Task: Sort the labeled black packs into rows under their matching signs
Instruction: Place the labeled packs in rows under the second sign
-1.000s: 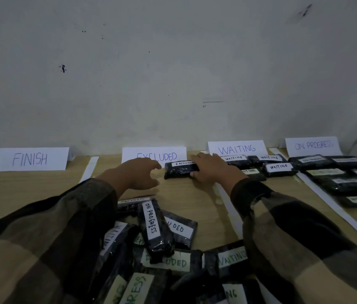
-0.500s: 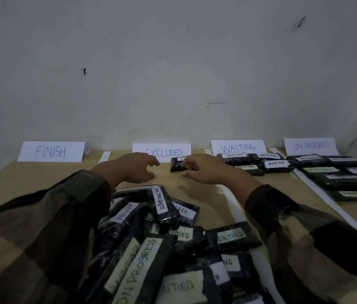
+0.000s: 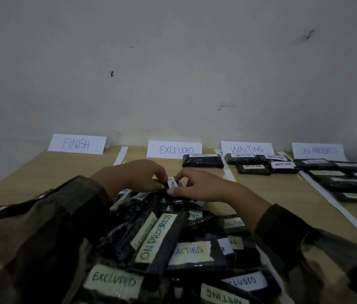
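Left hand (image 3: 138, 176) and right hand (image 3: 203, 186) pinching pack (image 3: 171, 183), wooden table (image 3: 41, 172), white wall (image 3: 173, 73)

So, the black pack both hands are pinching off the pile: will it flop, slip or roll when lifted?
Probably fairly stiff: the ON PROGRESS pack, pinched by the left hand and right hand, resembles the EXCLUDED pack, a flat block. The wrap looks glossy, so a light grip may slip. Flat sides: unlikely to roll.
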The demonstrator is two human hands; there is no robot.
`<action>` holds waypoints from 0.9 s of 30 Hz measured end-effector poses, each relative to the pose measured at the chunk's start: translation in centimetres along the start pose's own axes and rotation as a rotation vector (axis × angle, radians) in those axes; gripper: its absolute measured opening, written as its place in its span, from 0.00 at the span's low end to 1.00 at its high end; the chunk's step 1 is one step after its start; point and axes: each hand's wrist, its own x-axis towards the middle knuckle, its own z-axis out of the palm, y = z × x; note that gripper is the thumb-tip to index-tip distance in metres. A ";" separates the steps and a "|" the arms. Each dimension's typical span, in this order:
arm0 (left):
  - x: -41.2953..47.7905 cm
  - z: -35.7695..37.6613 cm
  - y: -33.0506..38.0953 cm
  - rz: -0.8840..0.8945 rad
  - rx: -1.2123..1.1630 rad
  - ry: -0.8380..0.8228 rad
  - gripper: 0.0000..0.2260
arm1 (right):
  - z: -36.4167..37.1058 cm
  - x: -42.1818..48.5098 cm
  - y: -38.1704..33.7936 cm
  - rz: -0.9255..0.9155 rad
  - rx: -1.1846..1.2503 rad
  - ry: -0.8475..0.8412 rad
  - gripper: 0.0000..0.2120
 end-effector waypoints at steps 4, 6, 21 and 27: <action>-0.9 0.2 -0.4 -0.011 -0.034 0.054 0.18 | 0.5 -0.7 -0.5 0.050 0.158 0.034 0.29; -1.4 0.0 -0.5 0.005 -0.136 0.115 0.24 | -0.1 -1.1 -0.4 0.064 0.218 0.061 0.28; -1.9 -1.9 2.3 -0.053 -0.350 0.411 0.18 | -4.0 -3.0 2.4 -0.134 -0.290 0.321 0.31; 0.4 -3.1 4.8 0.026 -0.220 0.286 0.28 | -5.6 -4.0 5.5 -0.109 -0.503 0.443 0.26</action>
